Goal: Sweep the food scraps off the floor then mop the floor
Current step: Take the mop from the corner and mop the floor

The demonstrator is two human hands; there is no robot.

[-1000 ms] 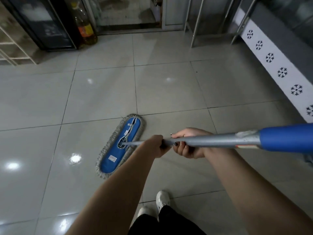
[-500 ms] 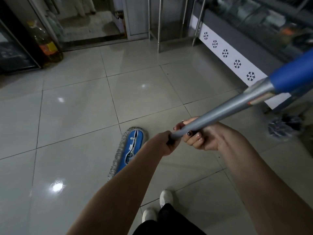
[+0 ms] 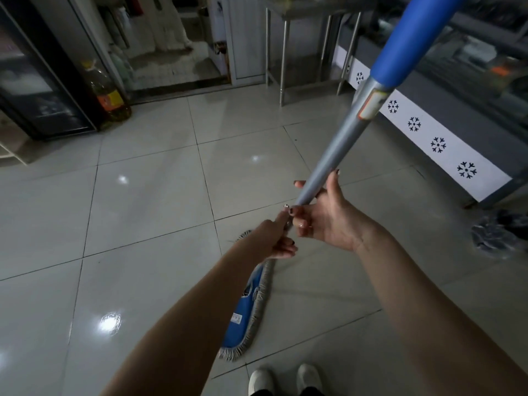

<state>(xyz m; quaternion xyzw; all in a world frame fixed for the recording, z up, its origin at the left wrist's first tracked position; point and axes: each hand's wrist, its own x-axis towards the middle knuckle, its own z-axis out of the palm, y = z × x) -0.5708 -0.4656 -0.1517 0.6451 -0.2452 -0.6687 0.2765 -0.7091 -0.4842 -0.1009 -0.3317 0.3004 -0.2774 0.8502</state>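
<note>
Just one mop [image 3: 340, 144]; two hands [image 3: 277, 238] [image 3: 325, 218]

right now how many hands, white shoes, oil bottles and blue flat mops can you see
hands: 2, left hand and right hand
white shoes: 2, left shoe and right shoe
oil bottle: 1
blue flat mop: 1
total: 6

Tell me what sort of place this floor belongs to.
Probably a small food shop or commercial kitchen: a glass-topped freezer with snowflake marks runs along the right, a steel-legged table stands at the back, and a large bottle of cooking oil sits at left.
</note>
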